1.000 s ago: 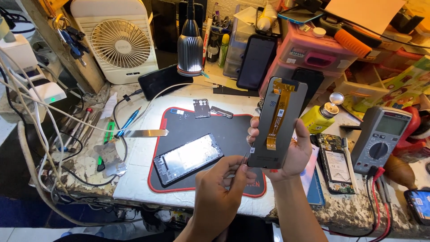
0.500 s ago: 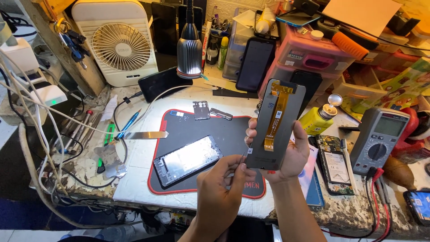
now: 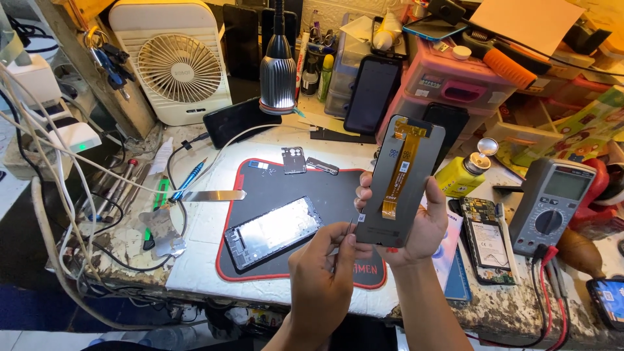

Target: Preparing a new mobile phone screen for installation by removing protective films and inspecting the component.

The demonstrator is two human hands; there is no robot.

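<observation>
My right hand holds a dark phone display panel upright, back side facing me, with an orange flex cable running down its middle. My left hand pinches a thin metal tool whose tip touches the panel's lower left edge. Below and left of the hands, a phone frame lies tilted on a black mat with a red border. Two small metal cover plates rest at the mat's far edge.
A lamp and a white fan stand behind the mat. A multimeter, a yellow bottle and an opened phone lie to the right. Screwdrivers, a metal spatula and cables crowd the left.
</observation>
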